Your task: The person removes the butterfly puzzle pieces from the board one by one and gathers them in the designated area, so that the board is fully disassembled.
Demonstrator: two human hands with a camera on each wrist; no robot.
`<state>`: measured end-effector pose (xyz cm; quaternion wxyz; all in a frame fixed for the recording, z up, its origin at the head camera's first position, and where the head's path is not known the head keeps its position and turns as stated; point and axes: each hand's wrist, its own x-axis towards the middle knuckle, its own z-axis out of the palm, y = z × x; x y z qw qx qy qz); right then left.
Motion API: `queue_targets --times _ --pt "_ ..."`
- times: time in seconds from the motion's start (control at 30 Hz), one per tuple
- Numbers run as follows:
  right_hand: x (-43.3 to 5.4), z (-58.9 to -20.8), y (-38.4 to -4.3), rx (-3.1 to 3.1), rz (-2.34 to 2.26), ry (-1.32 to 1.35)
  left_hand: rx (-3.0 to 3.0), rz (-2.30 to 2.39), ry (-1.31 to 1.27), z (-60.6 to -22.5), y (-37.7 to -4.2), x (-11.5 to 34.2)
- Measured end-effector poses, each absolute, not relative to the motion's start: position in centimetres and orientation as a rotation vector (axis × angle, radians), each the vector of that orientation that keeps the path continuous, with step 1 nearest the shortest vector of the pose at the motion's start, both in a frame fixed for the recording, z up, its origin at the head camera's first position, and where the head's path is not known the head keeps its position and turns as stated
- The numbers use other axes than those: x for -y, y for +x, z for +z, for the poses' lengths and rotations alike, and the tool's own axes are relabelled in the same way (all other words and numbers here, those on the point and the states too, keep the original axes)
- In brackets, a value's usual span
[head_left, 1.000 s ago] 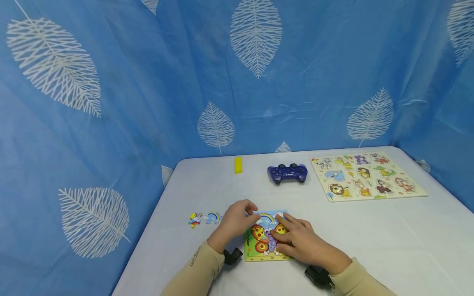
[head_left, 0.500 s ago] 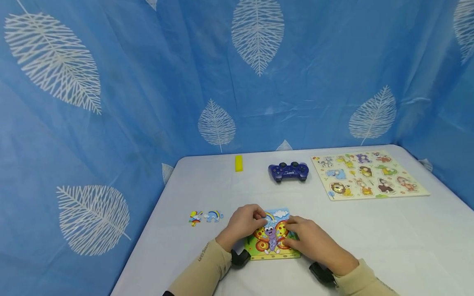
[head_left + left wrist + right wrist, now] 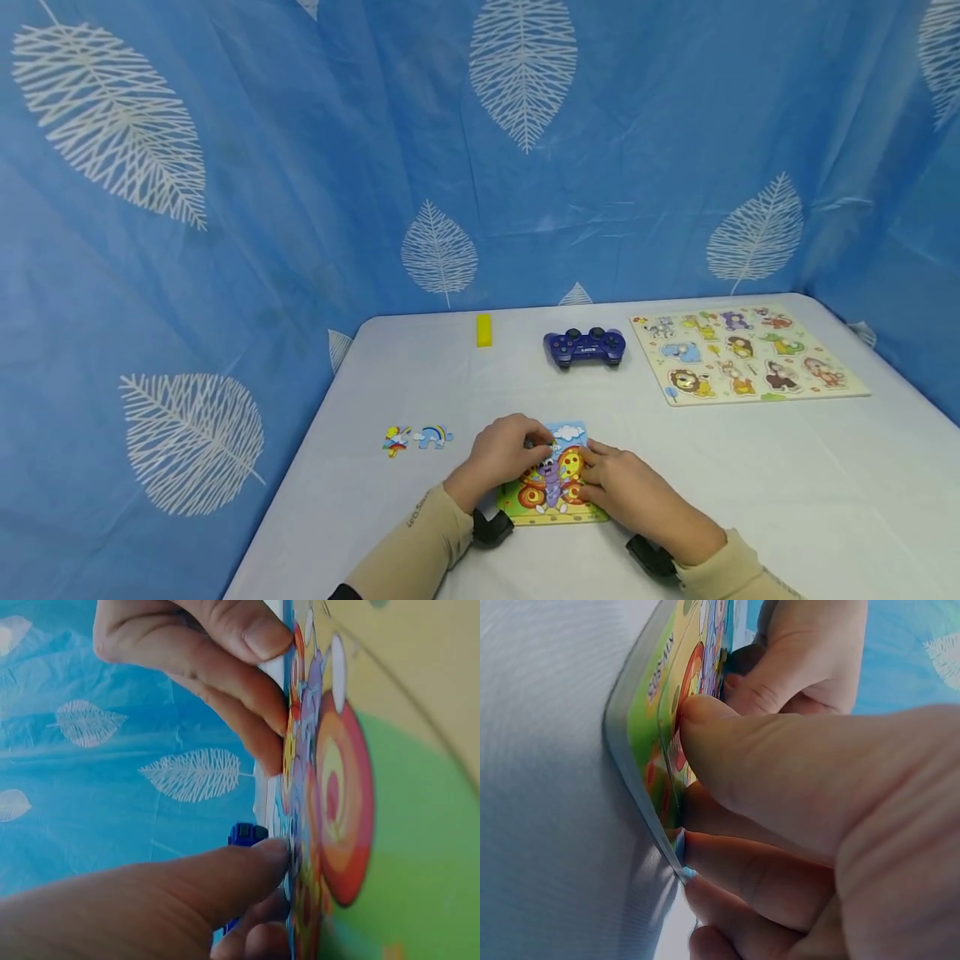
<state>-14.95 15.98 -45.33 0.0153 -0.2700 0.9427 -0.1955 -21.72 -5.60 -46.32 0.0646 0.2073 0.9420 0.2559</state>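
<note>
A square butterfly jigsaw puzzle (image 3: 553,492) lies on the white table in front of me, its picture facing up. My left hand (image 3: 510,454) is bent over the puzzle's upper left part. In the left wrist view its thumb (image 3: 255,862) touches the picture, with curled fingers beside it; whether a piece is pinched there is hidden. My right hand (image 3: 637,487) rests at the puzzle's right side. The right wrist view has its thumb (image 3: 712,727) on the picture and its fingertips along the edge. Two loose jigsaw pieces, a yellow-and-red one (image 3: 396,441) and a rainbow one (image 3: 432,437), lie to the left.
A blue game controller (image 3: 585,347) and a yellow block (image 3: 483,330) lie farther back. An animal puzzle board (image 3: 750,354) occupies the back right of the table. Behind hangs a blue curtain (image 3: 337,167) with white leaves.
Both hands and the puzzle have shifted a little to the right. My right fingers have drawn back from the picture's middle to its right side. My left hand now covers the puzzle's rainbow.
</note>
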Motion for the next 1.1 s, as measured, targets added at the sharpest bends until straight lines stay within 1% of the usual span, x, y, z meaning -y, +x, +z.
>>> queue_targets --times 0.23,0.53,0.7,1.1 --pt "-15.84 -45.17 -14.90 -2.908 -0.612 -0.814 -2.878 0.754 0.610 -46.75 -22.03 5.31" --pt "-15.96 -45.16 -15.00 -2.913 -0.580 -0.839 -2.912 0.719 0.669 -46.94 -22.10 5.09" --pt "-16.04 -44.99 -15.02 -2.898 -0.580 -0.888 -2.933 0.733 0.649 -46.85 -21.95 4.96" --pt "-16.20 -45.16 -15.07 -2.908 -0.592 -0.886 -2.912 0.800 0.614 -47.01 -21.96 4.88"
